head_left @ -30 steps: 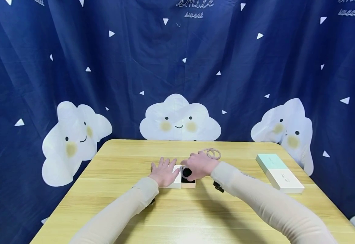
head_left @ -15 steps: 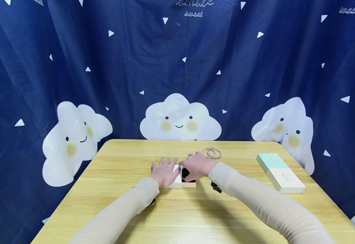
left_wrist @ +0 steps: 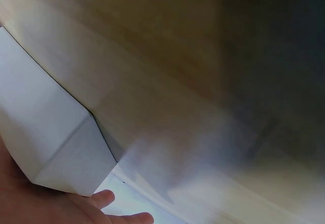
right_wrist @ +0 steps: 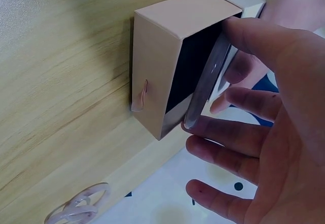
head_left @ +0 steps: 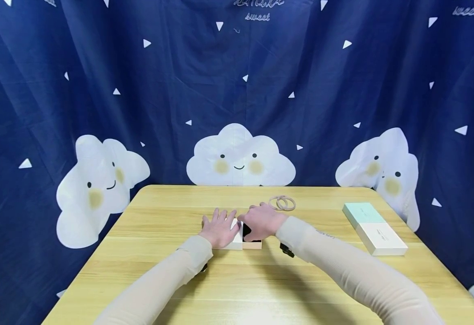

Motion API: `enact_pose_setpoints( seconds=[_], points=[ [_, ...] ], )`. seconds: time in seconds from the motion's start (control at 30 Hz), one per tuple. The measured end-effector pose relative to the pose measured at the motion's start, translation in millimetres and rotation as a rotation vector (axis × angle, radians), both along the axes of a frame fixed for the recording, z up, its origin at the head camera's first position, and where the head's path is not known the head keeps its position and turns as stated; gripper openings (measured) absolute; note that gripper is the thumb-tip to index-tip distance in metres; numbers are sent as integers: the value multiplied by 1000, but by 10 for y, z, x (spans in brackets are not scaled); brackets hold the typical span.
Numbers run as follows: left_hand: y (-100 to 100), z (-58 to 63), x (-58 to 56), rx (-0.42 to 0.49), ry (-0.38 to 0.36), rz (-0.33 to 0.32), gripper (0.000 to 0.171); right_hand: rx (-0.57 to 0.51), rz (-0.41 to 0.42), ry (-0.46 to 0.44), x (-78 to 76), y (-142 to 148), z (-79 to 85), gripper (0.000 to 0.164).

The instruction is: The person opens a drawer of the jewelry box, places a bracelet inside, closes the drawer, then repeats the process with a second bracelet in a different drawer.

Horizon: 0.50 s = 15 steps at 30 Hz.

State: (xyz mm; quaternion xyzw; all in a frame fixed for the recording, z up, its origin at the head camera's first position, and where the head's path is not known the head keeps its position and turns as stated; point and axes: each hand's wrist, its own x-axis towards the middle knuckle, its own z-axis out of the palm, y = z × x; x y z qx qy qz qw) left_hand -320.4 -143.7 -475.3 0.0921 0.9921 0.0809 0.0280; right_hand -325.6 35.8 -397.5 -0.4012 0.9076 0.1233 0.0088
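My left hand [head_left: 219, 230] lies with spread fingers on the white sleeve [head_left: 236, 240] of a drawer-style gift box. The peach drawer [right_wrist: 155, 46] sticks out of the sleeve on the right, with black lining and a small ribbon tab on its end. At its mouth my right hand [head_left: 262, 221] pinches a pale bangle [right_wrist: 207, 82] between thumb and fingers. The bangle is seen edge-on, tilted against the drawer opening beside the sleeve. In the head view the right hand hides it. Much of the sleeve is under the left hand.
Two more pale bangles [head_left: 282, 203] lie overlapping on the wooden table [head_left: 171, 203], behind the right hand. Toward the right edge sit a mint box [head_left: 363, 212] and a white box [head_left: 382, 238], end to end. A dark blue curtain [head_left: 237, 67] hangs behind the table.
My right hand has shifted slightly left toward the sleeve, and the bangle, visible in the head view a second ago, is covered by it. The left hand stays in place.
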Motion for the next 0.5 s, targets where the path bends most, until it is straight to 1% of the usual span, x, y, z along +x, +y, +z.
enact_pose_setpoints(
  seconds=[0.17,0.3,0.5],
  points=[
    [13,44,26,-2,-10,1,68,-6,2,8,12,-2,1,47],
    [17,76,44,-3,2,-7,68,-1,-5,12,24,4,11,47],
    [18,76,55,5,7,-7,70,0,-10,0,30,15,18,45]
  ],
)
